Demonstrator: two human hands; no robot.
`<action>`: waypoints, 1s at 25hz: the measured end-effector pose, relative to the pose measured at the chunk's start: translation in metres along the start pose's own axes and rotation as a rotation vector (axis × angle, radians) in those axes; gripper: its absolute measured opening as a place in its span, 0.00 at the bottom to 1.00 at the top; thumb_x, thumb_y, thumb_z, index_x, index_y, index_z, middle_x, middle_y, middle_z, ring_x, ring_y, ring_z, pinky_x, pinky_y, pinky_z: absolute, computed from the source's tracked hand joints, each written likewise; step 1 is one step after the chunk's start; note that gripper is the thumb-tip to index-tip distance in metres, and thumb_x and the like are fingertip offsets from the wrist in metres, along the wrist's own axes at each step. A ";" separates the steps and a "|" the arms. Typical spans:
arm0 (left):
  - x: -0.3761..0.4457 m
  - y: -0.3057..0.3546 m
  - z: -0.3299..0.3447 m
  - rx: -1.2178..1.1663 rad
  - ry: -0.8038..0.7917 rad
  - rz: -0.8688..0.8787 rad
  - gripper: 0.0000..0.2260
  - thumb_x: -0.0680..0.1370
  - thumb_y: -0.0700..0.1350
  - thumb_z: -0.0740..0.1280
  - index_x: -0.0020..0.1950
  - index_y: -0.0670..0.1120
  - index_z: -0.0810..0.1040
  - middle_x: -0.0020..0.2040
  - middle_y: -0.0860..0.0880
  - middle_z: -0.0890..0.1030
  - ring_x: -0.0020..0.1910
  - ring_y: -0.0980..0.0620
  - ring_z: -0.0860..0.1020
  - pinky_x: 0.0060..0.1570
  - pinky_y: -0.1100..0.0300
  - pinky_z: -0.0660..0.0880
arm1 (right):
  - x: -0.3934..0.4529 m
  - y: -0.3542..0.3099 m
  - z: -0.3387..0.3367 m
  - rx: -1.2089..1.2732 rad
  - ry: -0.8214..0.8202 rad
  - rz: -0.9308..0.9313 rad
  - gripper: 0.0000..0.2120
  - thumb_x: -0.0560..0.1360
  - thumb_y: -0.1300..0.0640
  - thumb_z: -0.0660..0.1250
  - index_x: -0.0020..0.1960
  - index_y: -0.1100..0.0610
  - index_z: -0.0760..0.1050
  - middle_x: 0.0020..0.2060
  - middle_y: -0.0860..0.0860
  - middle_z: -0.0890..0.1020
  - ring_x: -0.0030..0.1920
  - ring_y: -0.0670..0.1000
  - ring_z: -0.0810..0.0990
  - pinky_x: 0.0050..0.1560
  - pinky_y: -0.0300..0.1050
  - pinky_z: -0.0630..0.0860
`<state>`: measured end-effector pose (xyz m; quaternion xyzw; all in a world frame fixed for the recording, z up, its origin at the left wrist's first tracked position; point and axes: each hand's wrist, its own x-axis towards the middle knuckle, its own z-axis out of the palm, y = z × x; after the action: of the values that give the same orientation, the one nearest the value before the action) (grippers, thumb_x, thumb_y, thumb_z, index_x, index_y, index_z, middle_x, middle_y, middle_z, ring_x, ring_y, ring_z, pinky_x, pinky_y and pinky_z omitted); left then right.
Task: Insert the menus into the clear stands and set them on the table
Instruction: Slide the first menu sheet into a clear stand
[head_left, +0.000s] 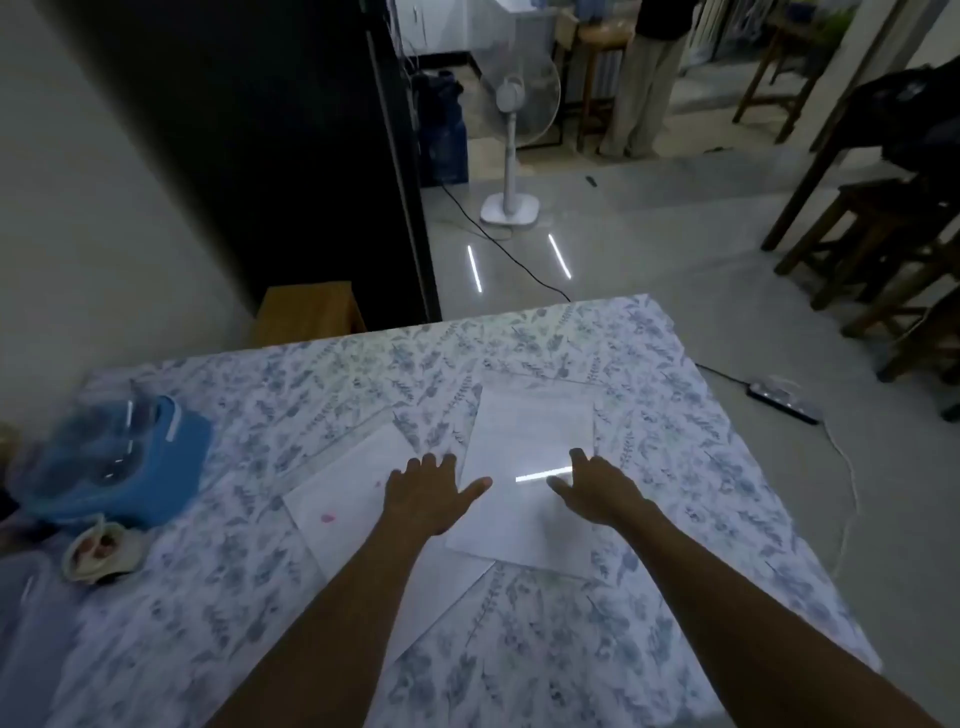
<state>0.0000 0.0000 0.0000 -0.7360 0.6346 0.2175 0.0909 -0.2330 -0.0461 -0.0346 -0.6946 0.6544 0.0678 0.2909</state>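
Note:
Two flat white menu sheets lie on the floral tablecloth (675, 467). The right one (524, 431) looks glossy, as if inside a clear stand, and reflects a strip of light. The left sheet (337, 488) lies at an angle and carries a small pink mark. My left hand (428, 493) rests palm down, fingers spread, over the gap between the two sheets. My right hand (597, 488) hovers or rests with spread fingers on the right edge of the glossy sheet. Neither hand grips anything.
A blue box with clear plastic on it (119, 462) and a small wrapped bundle (98, 551) sit at the table's left. Beyond the table stand a white fan (511, 130), a wooden stool (306, 312), dark wooden stools (883, 244) and a person's legs (644, 88). A power strip (784, 400) lies on the floor.

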 end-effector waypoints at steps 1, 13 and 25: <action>0.009 0.004 0.005 -0.039 -0.042 -0.024 0.40 0.73 0.74 0.48 0.75 0.49 0.61 0.72 0.40 0.69 0.68 0.39 0.70 0.65 0.42 0.66 | 0.007 0.005 0.004 0.012 0.021 0.030 0.31 0.79 0.41 0.58 0.72 0.61 0.59 0.63 0.65 0.75 0.62 0.65 0.76 0.61 0.57 0.74; 0.049 0.034 0.046 -0.270 -0.050 -0.136 0.35 0.74 0.69 0.59 0.72 0.46 0.65 0.67 0.37 0.70 0.67 0.38 0.69 0.63 0.44 0.70 | 0.037 0.020 0.036 0.326 0.226 0.260 0.20 0.74 0.61 0.61 0.65 0.62 0.63 0.51 0.64 0.78 0.48 0.63 0.79 0.46 0.50 0.74; -0.034 0.018 0.041 -0.558 0.076 -0.172 0.15 0.77 0.36 0.60 0.63 0.39 0.75 0.62 0.37 0.78 0.60 0.40 0.77 0.58 0.55 0.74 | -0.046 0.059 0.023 0.716 0.394 0.168 0.11 0.72 0.68 0.66 0.51 0.60 0.83 0.48 0.55 0.86 0.51 0.56 0.83 0.55 0.48 0.76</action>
<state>-0.0289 0.0441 -0.0193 -0.7913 0.4883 0.3475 -0.1208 -0.2887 0.0066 -0.0502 -0.4933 0.7343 -0.2749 0.3767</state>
